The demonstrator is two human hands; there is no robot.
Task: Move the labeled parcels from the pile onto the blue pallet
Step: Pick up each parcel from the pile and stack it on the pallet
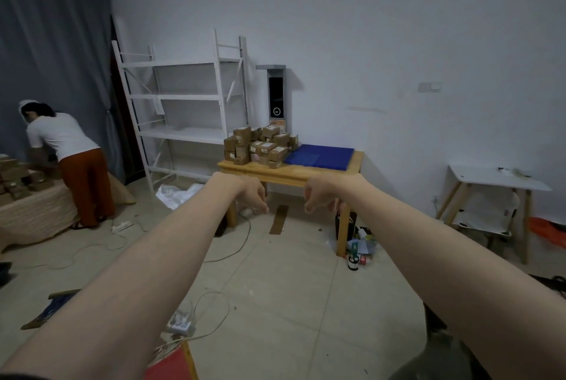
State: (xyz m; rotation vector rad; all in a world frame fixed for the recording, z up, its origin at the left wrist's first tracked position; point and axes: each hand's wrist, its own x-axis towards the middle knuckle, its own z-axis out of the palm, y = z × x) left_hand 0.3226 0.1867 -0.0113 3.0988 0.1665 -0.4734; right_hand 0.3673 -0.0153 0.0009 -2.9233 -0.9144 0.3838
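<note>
Curtain [55,42] of grey-blue cloth fills the far left, and before it we see a person [66,162] in a white top and rust trousers bent over a low surface stacked with brown boxes [15,180]. Next to the right stands a white metal shelving rack [183,97] against the wall, with a crumpled white bag [177,194] on the floor at its foot. Our left hand [251,195] hangs in the air with fingers loosely curled and nothing in it; our right hand [320,195] is held the same way, near it but not touching, both well short of the wooden table [294,175]. On that table the pile of labeled parcels [260,148] sits on the left half, touching the blue pallet [320,156], which lies flat on the right half and carries no parcel that we can see. Behind the pile a grey upright device [276,94] leans at the wall. Bottles and clutter [358,248] crowd the table's right leg. Farther right stands a small white table [496,180].
</note>
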